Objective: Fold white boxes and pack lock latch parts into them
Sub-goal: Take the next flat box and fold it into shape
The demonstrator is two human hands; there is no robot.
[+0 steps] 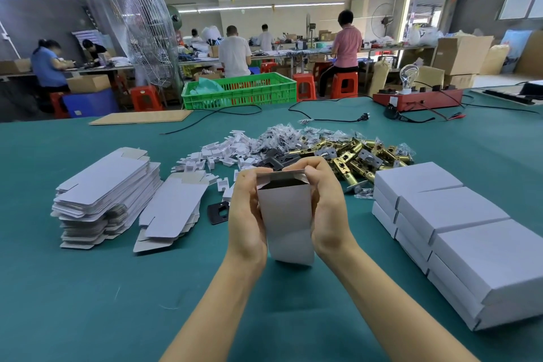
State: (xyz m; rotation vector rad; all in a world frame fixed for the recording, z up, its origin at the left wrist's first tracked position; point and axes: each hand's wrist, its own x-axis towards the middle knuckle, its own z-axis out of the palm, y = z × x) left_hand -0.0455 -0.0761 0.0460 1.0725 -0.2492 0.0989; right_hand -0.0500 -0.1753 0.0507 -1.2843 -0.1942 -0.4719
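A white box [286,222] stands upright between both hands above the green table [88,303], its top end open and dark inside. My left hand [245,214] grips its left side, fingers curled over the top edge. My right hand [326,209] grips the right side, with thumb and fingers pinching the top flap. Behind lie brass lock latches [357,156], black plates [273,160], small white inserts [223,153] and clear bagged parts [282,134]. Flat unfolded boxes [108,194] are stacked at the left. Closed white boxes [458,232] are stacked at the right.
A lone black plate [218,212] lies just left of my left hand. Black cables [223,113], a red tester with a bulb [417,97], a cardboard sheet [141,117] and a green crate [239,91] sit at the far edge. People work at benches behind.
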